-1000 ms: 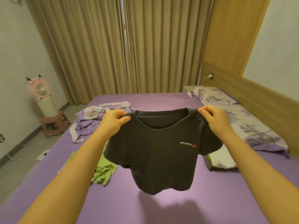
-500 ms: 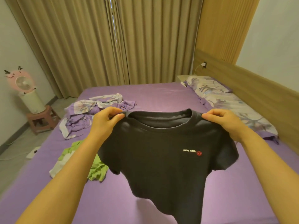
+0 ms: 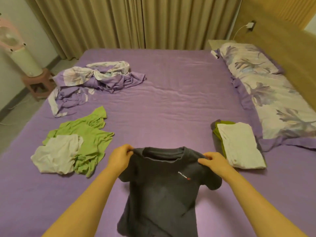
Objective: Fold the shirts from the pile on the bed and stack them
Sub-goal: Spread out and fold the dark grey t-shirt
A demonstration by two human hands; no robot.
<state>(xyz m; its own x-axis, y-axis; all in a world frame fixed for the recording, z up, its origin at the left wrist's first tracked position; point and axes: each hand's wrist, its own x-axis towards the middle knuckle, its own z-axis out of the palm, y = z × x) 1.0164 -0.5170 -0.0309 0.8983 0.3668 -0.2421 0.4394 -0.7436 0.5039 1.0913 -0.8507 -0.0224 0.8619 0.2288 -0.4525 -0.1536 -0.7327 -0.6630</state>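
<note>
Head view: with left hand (image 3: 119, 158) and right hand (image 3: 215, 161) each pinching a shoulder of the dark shirt (image 3: 164, 190) held over the near bed (image 3: 171, 93), lower evenly, hem first, spreading flat, clear of folded stack (image 3: 239, 144) at right.

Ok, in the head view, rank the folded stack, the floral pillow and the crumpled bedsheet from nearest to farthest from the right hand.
1. Folded stack, just right of the right hand.
2. Floral pillow, farther right along the headboard.
3. Crumpled bedsheet, across the bed, far left.
</note>
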